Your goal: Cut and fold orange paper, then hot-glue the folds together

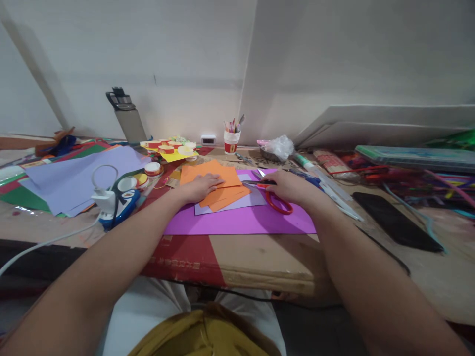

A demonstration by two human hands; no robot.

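Observation:
My left hand (202,187) lies flat on several sheets of orange paper (232,174), fingers stretched out. To its right, my right hand (291,185) is closed on scissors with red handles (281,205). The scissors' dark blades point left, parted, with one tip near the orange paper's right edge. Its fingers are partly hidden from me. Beneath the orange sheets is a pale lilac sheet (256,199), and under that a larger purple sheet (237,226) spreads over the cardboard near the table's front edge.
On the left are lilac paper (85,173), a blue power strip (120,210) and tape rolls (153,169). A bottle (129,121) and a paper cup of pens (231,141) stand by the wall. To the right lie a glue stick (304,162) and a black phone-like slab (395,220).

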